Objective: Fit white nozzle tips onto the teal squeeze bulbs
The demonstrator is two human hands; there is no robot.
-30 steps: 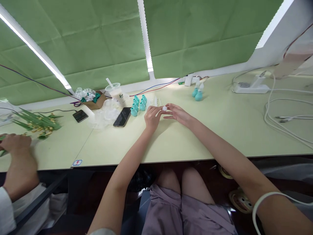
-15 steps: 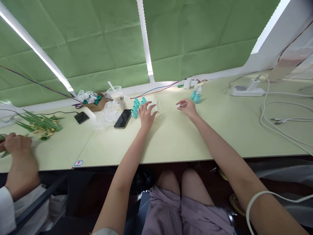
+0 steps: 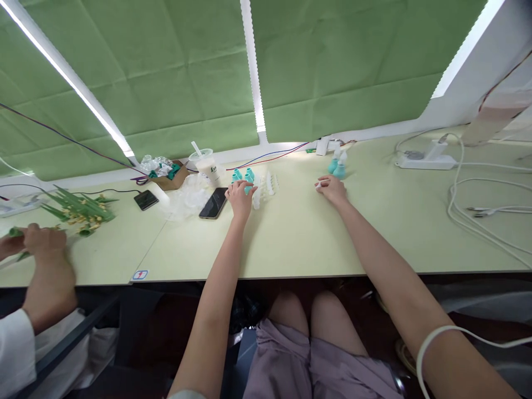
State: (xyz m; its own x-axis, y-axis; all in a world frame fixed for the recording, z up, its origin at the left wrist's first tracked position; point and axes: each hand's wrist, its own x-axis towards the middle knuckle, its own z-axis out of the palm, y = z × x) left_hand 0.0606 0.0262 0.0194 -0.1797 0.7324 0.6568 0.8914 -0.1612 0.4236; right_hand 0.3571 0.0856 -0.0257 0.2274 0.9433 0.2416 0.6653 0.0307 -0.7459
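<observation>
My left hand (image 3: 240, 199) reaches over a cluster of small teal bulbs (image 3: 249, 173) with open necks. Its thumb and index finger are bent around one of the nearer bulbs, mostly covered by the hand. Right of it lie translucent white pieces (image 3: 256, 194) and rows of small white parts (image 3: 272, 183). Farther right, my right hand (image 3: 333, 191) rests low over the table, fingertips pinched on a small white piece (image 3: 320, 185); its exact kind is too small to make out. Behind that hand stand two teal bulbs fitted with clear tips (image 3: 339, 166).
Left of the bulbs are a phone (image 3: 213, 203), a drink cup with straw (image 3: 206, 166), crumpled plastic (image 3: 189, 197) and a cardboard box (image 3: 174, 176). Another person's hand (image 3: 45, 244) works beside green stems (image 3: 78, 208). A power strip (image 3: 428, 160) and cables lie right.
My left hand has shifted left from the white pieces onto the teal bulbs, and its thumb and index finger have drawn closer. My right hand still pinches the white piece, slightly lower.
</observation>
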